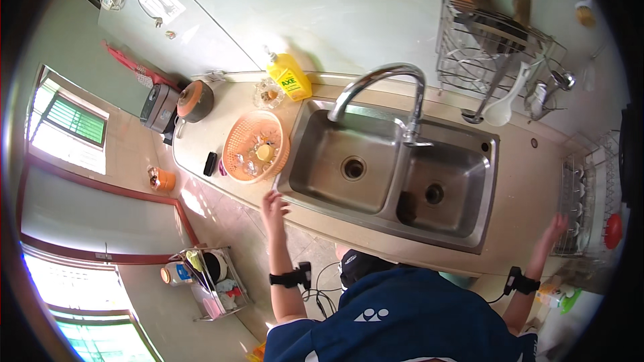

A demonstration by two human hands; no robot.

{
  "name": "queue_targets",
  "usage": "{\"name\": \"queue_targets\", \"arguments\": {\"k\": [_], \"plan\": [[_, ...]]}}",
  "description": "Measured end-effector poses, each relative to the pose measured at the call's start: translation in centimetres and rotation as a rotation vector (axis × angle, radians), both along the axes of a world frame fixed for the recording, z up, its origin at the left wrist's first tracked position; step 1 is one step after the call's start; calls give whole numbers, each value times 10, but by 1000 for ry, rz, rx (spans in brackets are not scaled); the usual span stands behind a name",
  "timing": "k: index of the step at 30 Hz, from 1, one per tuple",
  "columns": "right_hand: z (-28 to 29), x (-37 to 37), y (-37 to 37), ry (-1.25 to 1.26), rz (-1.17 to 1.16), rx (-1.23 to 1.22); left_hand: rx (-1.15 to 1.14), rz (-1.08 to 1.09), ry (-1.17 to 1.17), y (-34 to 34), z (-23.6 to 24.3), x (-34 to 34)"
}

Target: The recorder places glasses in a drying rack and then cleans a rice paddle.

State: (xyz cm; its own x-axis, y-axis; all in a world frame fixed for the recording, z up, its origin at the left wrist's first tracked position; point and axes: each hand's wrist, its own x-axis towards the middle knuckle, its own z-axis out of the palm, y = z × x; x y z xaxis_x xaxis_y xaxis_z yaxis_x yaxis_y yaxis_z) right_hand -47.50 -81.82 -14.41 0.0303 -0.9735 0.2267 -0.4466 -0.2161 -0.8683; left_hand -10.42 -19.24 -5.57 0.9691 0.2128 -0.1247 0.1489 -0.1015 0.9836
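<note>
My left hand [274, 209] is raised just off the counter's front edge, close to the sink's left corner. Its fingers are loosely bent and apart, with nothing in them. Nearest to it stands an orange plastic basket [285, 151] with small clear and silvery pieces and a pale yellow round piece inside. Far to the right, my right hand [554, 229] is beside a wire dish rack [571, 245]; its fingers look stretched out and hold nothing visible, and whether they touch the rack I cannot tell. Between the hands lies a steel double sink [392, 217] with a chrome faucet [382, 70].
A yellow soap bottle [288, 77] and a glass dish [267, 96] stand behind the basket. A lidded pot [196, 104] and a black object [210, 163] are at the left. A wire wall rack [456, 47] holds knives and ladles. A small shelf [215, 288] stands at lower left.
</note>
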Motion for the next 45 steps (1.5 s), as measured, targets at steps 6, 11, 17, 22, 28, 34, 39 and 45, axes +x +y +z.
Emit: {"name": "queue_targets", "arguments": {"k": [6, 11, 17, 22, 28, 34, 39, 45], "plan": [[120, 225, 283, -533, 681, 559, 38, 272, 18, 133, -21, 110], [108, 358, 429, -335, 1104, 1069, 99, 170, 44, 183, -36, 181], [58, 474, 533, 43, 1113, 1145, 107, -74, 236, 223, -90, 259], [33, 509, 554, -81, 1064, 1124, 6, -361, 172, 201, -98, 283], [11, 534, 585, 14, 962, 673, 168, -375, 29, 208, -91, 282], [37, 517, 573, -6, 962, 653, 258, -345, 41, 179, -49, 262], [64, 477, 548, -87, 930, 769, 197, -422, -10, 165, -42, 249], [50, 398, 512, -86, 854, 690, 130, -528, 55, 110, -18, 173]]}}
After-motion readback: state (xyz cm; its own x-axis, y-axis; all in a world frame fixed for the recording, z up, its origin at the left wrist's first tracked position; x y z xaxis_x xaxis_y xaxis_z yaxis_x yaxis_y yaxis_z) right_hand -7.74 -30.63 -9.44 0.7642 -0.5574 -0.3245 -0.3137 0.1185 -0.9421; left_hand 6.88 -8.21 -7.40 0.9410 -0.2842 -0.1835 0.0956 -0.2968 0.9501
